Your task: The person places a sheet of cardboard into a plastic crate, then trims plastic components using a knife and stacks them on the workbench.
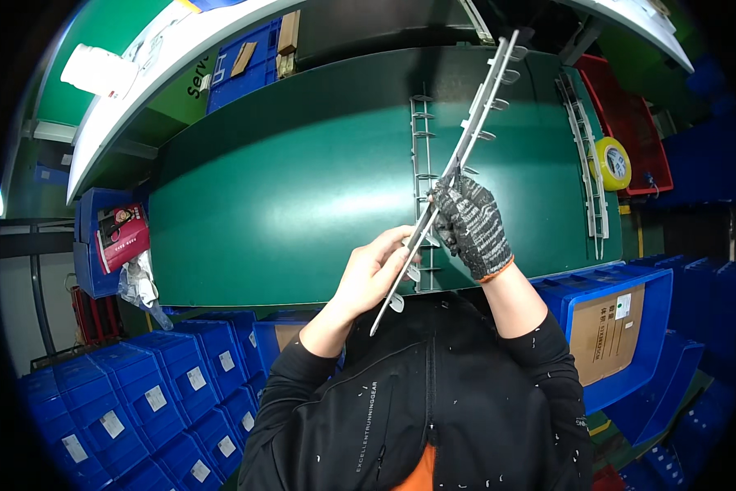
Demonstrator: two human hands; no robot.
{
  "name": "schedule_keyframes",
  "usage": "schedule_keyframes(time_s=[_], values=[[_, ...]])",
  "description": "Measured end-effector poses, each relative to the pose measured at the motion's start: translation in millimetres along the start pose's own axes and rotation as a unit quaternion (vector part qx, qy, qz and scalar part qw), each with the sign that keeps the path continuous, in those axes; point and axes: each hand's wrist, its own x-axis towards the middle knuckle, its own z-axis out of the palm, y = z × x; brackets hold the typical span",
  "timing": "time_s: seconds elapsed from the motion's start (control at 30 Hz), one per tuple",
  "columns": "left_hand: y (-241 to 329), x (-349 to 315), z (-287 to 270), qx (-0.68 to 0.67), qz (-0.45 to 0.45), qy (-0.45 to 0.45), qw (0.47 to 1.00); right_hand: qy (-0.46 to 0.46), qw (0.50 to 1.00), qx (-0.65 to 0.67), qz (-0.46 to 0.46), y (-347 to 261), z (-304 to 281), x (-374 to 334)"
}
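1. Both forearms came up from the near edge of the green worktop (286, 188), sleeves black, elbows bent, the hands meeting just above that edge, right of its middle.
2. The bare left hand (374, 274) lay palm-in with the wrist tipped back; the right hand (473, 227), in a speckled grey knit glove with an orange cuff, stood a little higher and just beside it.
3. A long grey plastic strip (476, 110) with small round tabs along one side ran on a slant between them, its low end over the near edge, its high end over the far edge of the worktop.
4. A second grey strip (421, 151) lay flat on the worktop under the held one; a third strip (587, 155) lay near the right edge.
5. A yellow tape roll (612, 162) sat in a red bin (630, 106) beyond the right edge. Blue bins (151, 385) with small white labels were stacked below the near left corner, and a brown carton (605, 331) with a white label stood in a blue bin at the near right.
6. The left fingers were curled round the lower part of the slanted strip, gripping it; the gloved right fingers were pinched on it just above.
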Motion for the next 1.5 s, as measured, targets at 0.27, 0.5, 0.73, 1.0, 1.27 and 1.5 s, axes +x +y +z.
schedule_keyframes(time_s=[0.27,0.5,0.73,1.0,1.27,1.5], values=[[-8.9,-3.5,-33.4,-0.197,-0.144,0.067,0.968,-0.027,0.884,-0.404,-0.234,29.9,6.5,-18.4],[-24.3,0.9,-47.3,-0.240,-0.169,0.109,0.950,-0.059,0.822,-0.513,-0.240,53.2,28.7,-12.9],[-41.1,-0.6,-55.6,-0.303,-0.168,0.105,0.932,-0.054,0.879,-0.432,-0.193,58.2,23.3,-2.6],[-36.1,-0.9,-63.1,-0.292,-0.158,0.130,0.934,-0.047,0.789,-0.543,-0.283,51.3,39.4,1.8],[-31.3,0.9,-65.8,-0.278,-0.159,0.131,0.938,0.001,0.744,-0.602,-0.291,40.4,58.3,-1.2],[-26.2,6.1,-65.4,-0.277,-0.152,0.110,0.943,-0.002,0.737,-0.605,-0.300,37.4,52.6,2.9]])
